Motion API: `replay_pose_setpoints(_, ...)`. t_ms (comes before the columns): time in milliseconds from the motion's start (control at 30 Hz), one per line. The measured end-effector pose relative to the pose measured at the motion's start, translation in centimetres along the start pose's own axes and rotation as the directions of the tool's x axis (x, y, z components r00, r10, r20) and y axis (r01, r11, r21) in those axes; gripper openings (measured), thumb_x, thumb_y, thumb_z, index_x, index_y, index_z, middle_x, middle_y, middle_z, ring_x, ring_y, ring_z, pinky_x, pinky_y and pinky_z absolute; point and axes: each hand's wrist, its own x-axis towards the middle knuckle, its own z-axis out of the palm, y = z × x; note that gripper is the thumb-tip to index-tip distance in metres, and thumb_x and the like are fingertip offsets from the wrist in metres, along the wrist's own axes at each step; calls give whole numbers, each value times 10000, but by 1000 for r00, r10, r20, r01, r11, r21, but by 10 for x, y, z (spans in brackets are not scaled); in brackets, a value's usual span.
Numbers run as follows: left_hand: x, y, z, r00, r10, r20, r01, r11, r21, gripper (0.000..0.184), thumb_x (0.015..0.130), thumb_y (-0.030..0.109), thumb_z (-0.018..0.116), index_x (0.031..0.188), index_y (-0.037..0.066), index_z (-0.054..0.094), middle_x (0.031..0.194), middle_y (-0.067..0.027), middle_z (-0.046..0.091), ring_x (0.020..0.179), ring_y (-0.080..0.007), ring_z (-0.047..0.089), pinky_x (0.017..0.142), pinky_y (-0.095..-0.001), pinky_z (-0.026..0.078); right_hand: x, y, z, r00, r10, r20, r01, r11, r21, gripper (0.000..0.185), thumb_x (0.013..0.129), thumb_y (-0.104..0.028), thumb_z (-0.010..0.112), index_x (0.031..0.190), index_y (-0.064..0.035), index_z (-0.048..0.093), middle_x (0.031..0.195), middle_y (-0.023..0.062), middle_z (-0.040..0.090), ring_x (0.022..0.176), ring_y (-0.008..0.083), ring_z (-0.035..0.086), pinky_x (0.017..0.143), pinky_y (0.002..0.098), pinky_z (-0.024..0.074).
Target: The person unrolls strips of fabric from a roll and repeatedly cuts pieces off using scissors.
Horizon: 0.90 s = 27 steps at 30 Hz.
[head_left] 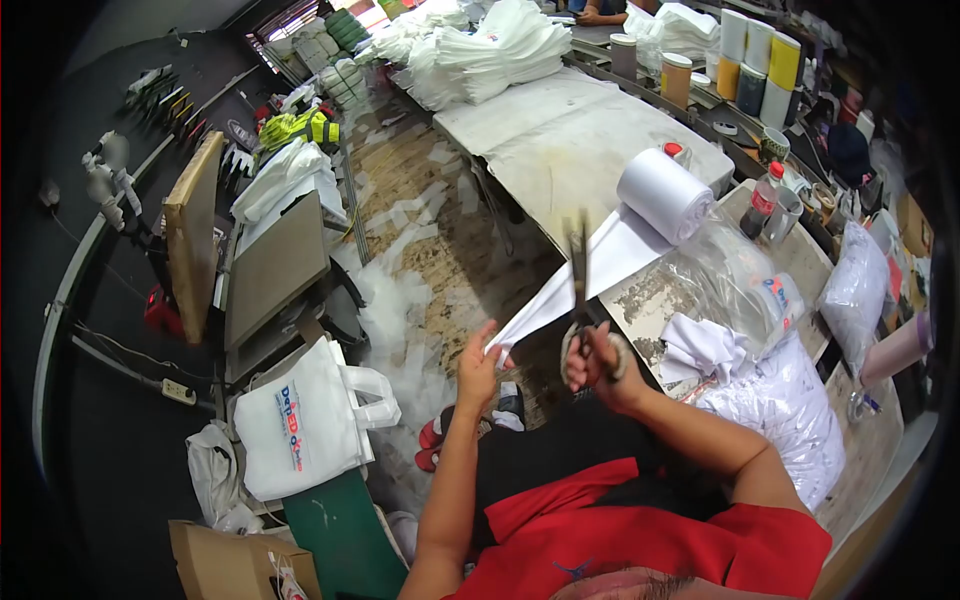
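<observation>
- Left hand (478, 368): closed, its fingers gripping the gathered free end of a smooth white cloth strip (575, 280); the strip slants up and right, widening toward its roll.
- Right hand (600, 362): closed around the handles of a pair of dark metal scissors (580, 268); the blades, slightly blurred, point away from the person and overlap the strip in view; whether they touch it cannot be told.
- Thick white cloth roll (665, 195): lying on its side at the near right corner of the long pale worktable (570, 150); the strip runs from it to the left hand.
- Right of the roll: a red-capped clear bottle of dark drink (762, 203), upright, just beside a metal cup (783, 216); nearer the person, a clear plastic bag (735, 280), a crumpled white cloth (700, 348) and a bulging plastic sack of white material (785, 415).
- Left side: a white fabric bag with blue and red lettering (300, 420), flat, its handle toward the person's left arm; a green board (345, 535) extends below it.
- Far end: loosely stacked white fabric pieces (490, 55) on the worktable; another person's forearm (600, 17) beyond.
</observation>
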Motion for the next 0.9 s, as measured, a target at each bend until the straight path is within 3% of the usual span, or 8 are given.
replay_pose_setpoints(100, -4, -11, -12, 997, -66, 32, 62, 991, 115, 276, 1003, 106, 537, 1237, -25, 603, 819, -23, 638, 689, -92, 578, 661, -240, 466, 12, -13, -19, 970, 4, -242, 30, 990, 136, 606, 923, -694, 472, 881, -89, 468, 697, -2, 406, 591, 140, 439, 582, 301, 411)
replay_pose_setpoints(167, -8, -15, -18, 994, -102, 39, 96, 985, 140, 253, 1007, 116, 537, 1191, -37, 618, 797, -18, 635, 676, -88, 573, 654, -239, 462, 16, -17, -30, 958, 3, -285, 51, 982, 181, 607, 917, -696, 482, 868, -92, 470, 688, -10, 398, 582, 134, 424, 572, 290, 395)
replay_pose_setpoints(267, -19, -20, -35, 995, -102, -19, 103, 987, 124, 223, 1016, 147, 533, 1114, -25, 636, 754, -15, 629, 652, -80, 563, 640, -237, 454, 29, -31, -49, 923, -113, -368, 192, 964, 184, 597, 923, -689, 479, 864, -95, 471, 690, -16, 394, 579, 126, 412, 565, 281, 385)
replay_pose_setpoints(400, -30, -26, -58, 989, -103, -102, 114, 988, 109, 227, 1021, 171, 533, 1092, -15, 641, 731, -9, 618, 628, -77, 547, 632, -241, 457, 32, -52, -57, 865, -273, -422, 316, 948, 34, 574, 946, -670, 458, 923, -97, 453, 705, -12, 397, 591, 121, 418, 577, 284, 397)
replay_pose_setpoints(567, -32, -26, -56, 986, -97, -137, 106, 993, 59, 229, 1022, 186, 539, 1086, -7, 644, 721, 8, 593, 609, -69, 519, 626, -241, 472, 31, -34, -55, 883, -271, -383, 314, 948, 54, 583, 940, -672, 469, 917, -89, 461, 707, -9, 398, 593, 129, 422, 589, 293, 405)
replay_pose_setpoints(667, -31, -25, -60, 982, -81, -169, 88, 995, 38, 221, 1022, 187, 541, 1080, 1, 645, 730, 20, 578, 599, -58, 498, 627, -241, 485, 29, -36, -49, 938, -116, -326, 152, 985, 86, 600, 932, -682, 473, 889, -83, 473, 694, -4, 415, 596, 138, 435, 592, 294, 404)
replay_pose_setpoints(800, -39, -35, -78, 968, -102, -229, 115, 992, 47, 211, 1017, 133, 526, 1105, -14, 649, 721, 7, 576, 596, -70, 489, 608, -254, 481, 34, -42, -63, 943, -99, -318, 138, 985, 105, 599, 927, -680, 486, 876, -83, 477, 689, -6, 422, 593, 137, 439, 588, 292, 403)
replay_pose_setpoints(900, -47, -52, -97, 955, -118, -271, 126, 992, 11, 195, 1015, 134, 530, 1072, -10, 648, 702, 8, 552, 579, -72, 474, 604, -252, 481, 37, -43, -68, 915, -176, -363, 191, 982, 4, 617, 903, -717, 489, 903, -100, 475, 709, -15, 412, 597, 121, 422, 596, 271, 384)
